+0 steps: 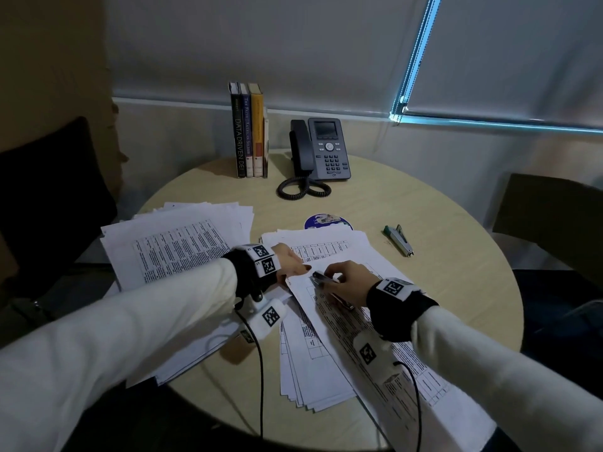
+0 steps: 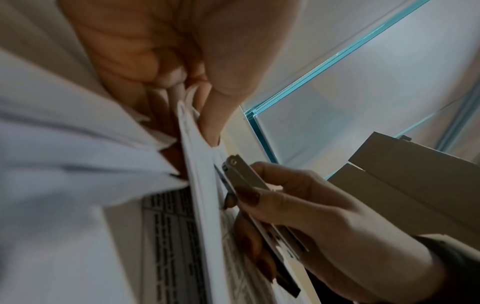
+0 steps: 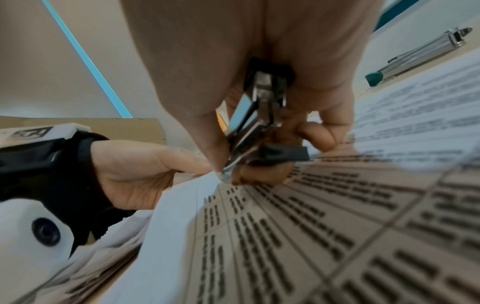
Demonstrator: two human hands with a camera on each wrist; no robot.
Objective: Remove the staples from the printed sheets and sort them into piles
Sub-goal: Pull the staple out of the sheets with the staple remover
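Crowding the round table [image 1: 424, 207], paper piles [image 1: 176, 252] leave its right side bare; left hand [image 1: 288, 261] pinches the stapled sheets [image 1: 368, 324], right hand [image 1: 346, 282] grips what looks like a staple remover [image 1: 321, 278].

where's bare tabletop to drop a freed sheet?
Bare round beige table: right side past the green-ended stapler, and the strip between the grey desk phone and the left paper pile. Crowded: middle, papers under both hands.

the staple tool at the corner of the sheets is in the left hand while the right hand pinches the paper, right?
Not quite: the hands are swapped. In the head view the right hand grips the staple tool at the corner of the printed sheets, while the left hand pinches the paper.
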